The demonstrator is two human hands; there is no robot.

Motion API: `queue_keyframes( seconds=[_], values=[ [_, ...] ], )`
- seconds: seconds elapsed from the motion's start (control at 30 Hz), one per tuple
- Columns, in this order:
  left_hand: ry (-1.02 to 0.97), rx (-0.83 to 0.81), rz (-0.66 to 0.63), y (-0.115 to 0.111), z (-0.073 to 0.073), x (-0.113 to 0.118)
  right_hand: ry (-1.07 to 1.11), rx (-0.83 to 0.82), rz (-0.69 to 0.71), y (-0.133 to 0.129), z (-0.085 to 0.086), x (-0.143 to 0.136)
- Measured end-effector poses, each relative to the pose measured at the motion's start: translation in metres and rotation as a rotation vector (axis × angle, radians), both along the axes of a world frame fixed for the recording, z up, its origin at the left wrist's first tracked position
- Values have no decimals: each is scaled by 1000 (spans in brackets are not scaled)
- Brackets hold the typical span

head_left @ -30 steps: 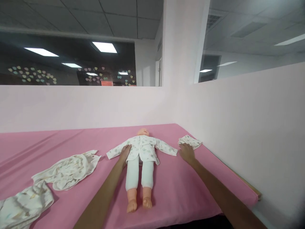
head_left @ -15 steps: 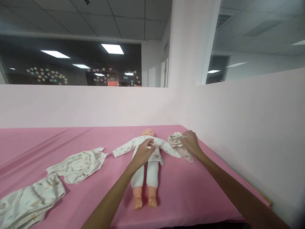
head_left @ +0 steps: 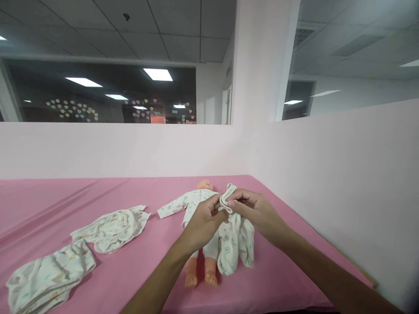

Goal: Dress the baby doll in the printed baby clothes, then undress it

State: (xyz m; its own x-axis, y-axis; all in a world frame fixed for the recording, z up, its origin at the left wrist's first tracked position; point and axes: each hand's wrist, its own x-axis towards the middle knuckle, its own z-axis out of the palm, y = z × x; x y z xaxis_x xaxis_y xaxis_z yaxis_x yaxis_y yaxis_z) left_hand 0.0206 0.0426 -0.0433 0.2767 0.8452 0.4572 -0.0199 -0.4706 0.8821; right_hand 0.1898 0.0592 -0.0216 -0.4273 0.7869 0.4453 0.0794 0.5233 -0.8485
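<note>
A small pair of white patterned pants [head_left: 228, 246] hangs from both hands, its legs dangling over the doll's right-hand side. My left hand [head_left: 205, 218] pinches the gathered waistband from the left. On the waistband's other side, my right hand [head_left: 257, 211] grips it with fingers closed. Behind the hands a baby doll [head_left: 191, 272] lies on its back, head away from me, in a white patterned top [head_left: 183, 203] and white leggings. The doll's chest and one sleeve are partly hidden by my hands and the pants.
Pink sheeting [head_left: 131, 279] covers the table. To the left lie a crumpled white patterned garment [head_left: 114, 229] and a folded patterned cloth [head_left: 49, 277]. A pale wall [head_left: 343, 174] borders the right side; another stands behind, with windows above.
My right hand has brought the pants from the right of the doll to in front of it. My left hand has moved slightly right and taken hold of the waistband.
</note>
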Motion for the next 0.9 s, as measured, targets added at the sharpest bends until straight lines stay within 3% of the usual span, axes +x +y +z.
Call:
queue_keyframes(
  seconds=[0.1, 0.2, 0.33, 0.5, 0.63, 0.73, 0.83, 0.9],
  values=[
    [-9, -43, 51, 2, -6, 0, -13, 68, 6, 3, -8, 0],
    [20, -47, 132, 7, -16, -7, -16, 59, -129, 2, -11, 3],
    [-42, -48, 219, 12, -25, -39, 105, 37, -344, 4, -8, 22],
    [-197, -131, 155, 5, -22, -76, 28, 15, -560, 18, -10, 49],
    [-160, -122, 75, -1, -14, -68, -152, 119, -510, 13, -13, 41],
    [-147, -99, 2, -1, -8, -54, -242, 204, -363, -5, -9, 22],
    [-47, -76, -75, 0, -2, -45, -299, 117, -147, -21, -1, 6],
    [76, -19, -51, 0, 2, -40, -306, -8, -51, -23, 2, -1]
  ],
)
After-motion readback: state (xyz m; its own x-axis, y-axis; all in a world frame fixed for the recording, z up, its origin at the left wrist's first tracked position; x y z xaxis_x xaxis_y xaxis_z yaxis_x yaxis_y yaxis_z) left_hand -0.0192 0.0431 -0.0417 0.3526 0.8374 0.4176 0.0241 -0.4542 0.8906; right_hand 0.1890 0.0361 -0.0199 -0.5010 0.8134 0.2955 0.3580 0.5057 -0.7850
